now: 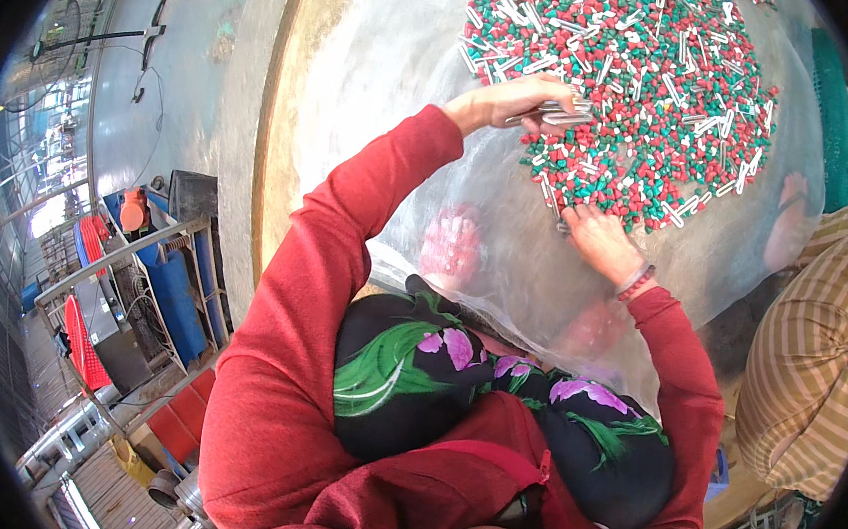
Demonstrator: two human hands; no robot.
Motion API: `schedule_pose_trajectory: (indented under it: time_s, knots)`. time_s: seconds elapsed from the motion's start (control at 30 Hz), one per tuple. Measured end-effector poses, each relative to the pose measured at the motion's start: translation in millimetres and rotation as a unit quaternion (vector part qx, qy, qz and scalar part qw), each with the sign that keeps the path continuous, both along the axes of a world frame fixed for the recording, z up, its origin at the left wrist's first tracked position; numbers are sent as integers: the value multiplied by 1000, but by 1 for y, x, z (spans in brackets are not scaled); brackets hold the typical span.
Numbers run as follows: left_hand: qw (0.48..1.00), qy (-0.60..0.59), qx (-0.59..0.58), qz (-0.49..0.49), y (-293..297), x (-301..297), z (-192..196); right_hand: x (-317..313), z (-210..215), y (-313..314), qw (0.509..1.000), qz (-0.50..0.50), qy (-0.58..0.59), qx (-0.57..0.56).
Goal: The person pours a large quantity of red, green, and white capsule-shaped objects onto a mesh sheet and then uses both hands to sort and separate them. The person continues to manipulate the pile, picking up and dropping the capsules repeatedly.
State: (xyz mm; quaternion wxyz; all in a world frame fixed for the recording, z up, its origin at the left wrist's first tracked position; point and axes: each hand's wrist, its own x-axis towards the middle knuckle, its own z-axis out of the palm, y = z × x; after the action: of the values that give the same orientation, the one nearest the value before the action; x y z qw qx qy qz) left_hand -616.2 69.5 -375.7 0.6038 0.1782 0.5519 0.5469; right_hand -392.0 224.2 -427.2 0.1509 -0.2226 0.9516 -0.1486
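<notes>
A wide heap of small red, green and white pieces (640, 132) lies on a translucent sheet (395, 115), with many narrow silvery-white strips (672, 89) scattered through it. My left hand (534, 103) is closed around a bundle of these slim strips (564, 113) above the heap's left side. At the near edge of the heap, my right hand (603, 242) has its thumb and fingers pinched on a single strip (549, 191). The exact kind of the strips and small pieces cannot be made out.
A bare foot (453, 239) shows through the sheet in front of my lap. Another person's striped trouser leg (803, 360) and bare foot (792, 207) are at the right. Green netting (830, 106) lies at the far right. At the left stands a metal-framed cart (163, 276).
</notes>
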Motion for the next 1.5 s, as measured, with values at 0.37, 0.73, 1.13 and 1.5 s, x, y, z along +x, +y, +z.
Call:
schedule_pose_trajectory:
  time_s: [0.37, 0.73, 1.13, 1.5]
  knots:
    - [917, 327, 98, -208, 14, 52, -11, -38, 21, 73, 560, -326, -373, -664]
    - [780, 570, -56, -252, 11, 77, -39, -69, 8, 52, 925, -250, -116, -261]
    - [937, 349, -25, 10, 26, -18, -1, -46, -16, 24, 987, -137, 54, 61]
    - [777, 604, -107, -138, 40, -20, -54, -54, 37, 116, 561, -513, -220, -611]
